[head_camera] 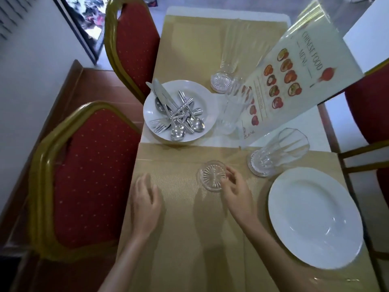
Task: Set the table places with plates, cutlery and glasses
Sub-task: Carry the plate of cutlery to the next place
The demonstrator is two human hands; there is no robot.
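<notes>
A small cut-glass coaster [211,174] lies on the near gold placemat [179,228]. My right hand [236,189] pinches its right edge with curled fingers. My left hand [145,199] hovers over the placemat's left side, fingers relaxed and holding nothing. A white plate [208,106] at the table's left middle carries a pile of cutlery [179,114]: forks, spoons and knives. An empty white plate [315,218] sits on the near right. One tall glass [280,152] stands on a coaster beside it, another glass [231,110] stands mid-table, and a third [230,45] on a far coaster.
A standing menu card [294,70] leans over the table's right middle. Red chairs with gold frames stand at the left [90,175], far left [134,45] and right [370,106]. A far gold placemat [189,49] covers the table's other end.
</notes>
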